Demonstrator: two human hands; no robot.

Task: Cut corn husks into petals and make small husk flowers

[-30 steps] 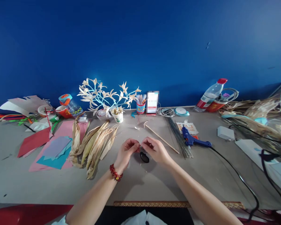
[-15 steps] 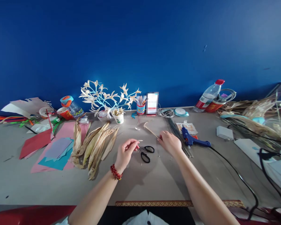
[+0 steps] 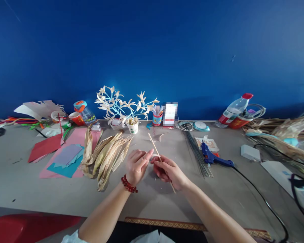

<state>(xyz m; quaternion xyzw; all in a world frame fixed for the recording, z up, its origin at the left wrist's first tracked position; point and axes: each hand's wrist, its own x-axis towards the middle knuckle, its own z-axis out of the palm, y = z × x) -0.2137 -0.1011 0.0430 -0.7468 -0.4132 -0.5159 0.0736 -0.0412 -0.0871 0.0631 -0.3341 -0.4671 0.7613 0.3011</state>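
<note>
While a thin stick [image 3: 155,147] slants across the right hand [image 3: 169,170] above the middle of the counter [image 3: 55,192], we record it as gripped: the right fingers are closed on it, its upper end pointing away from the body and a short end showing below the hand. A pale sliver [image 3: 155,155] lies between the two hands, close to the stick; we cannot tell which fingers hold it. The left hand [image 3: 138,165] is opposite, its forefinger extended toward the sliver; whether its fingers are closed on anything we cannot tell. A red bead bracelet [image 3: 128,185] circles the left wrist.

Beyond the hands we note a small curved scrap [image 3: 161,137]. Left of them lie dried husks [image 3: 112,152], then blue paper [image 3: 66,171] on pink paper [image 3: 77,136], with red paper [image 3: 44,148] near. On the right, a blue glue gun [image 3: 216,160] lies just beside a bundle of wires [image 3: 196,153].

Along the back, left to right, we list a paper cup [image 3: 133,128] with pale flowers [image 3: 142,98] on light-blue stems above it, a pen cup [image 3: 157,119], a pixelated screen [image 3: 170,114], a wire coil [image 3: 185,126], a ribbon roll [image 3: 201,126] and a tilted, red-capped bottle [image 3: 234,109].
</note>
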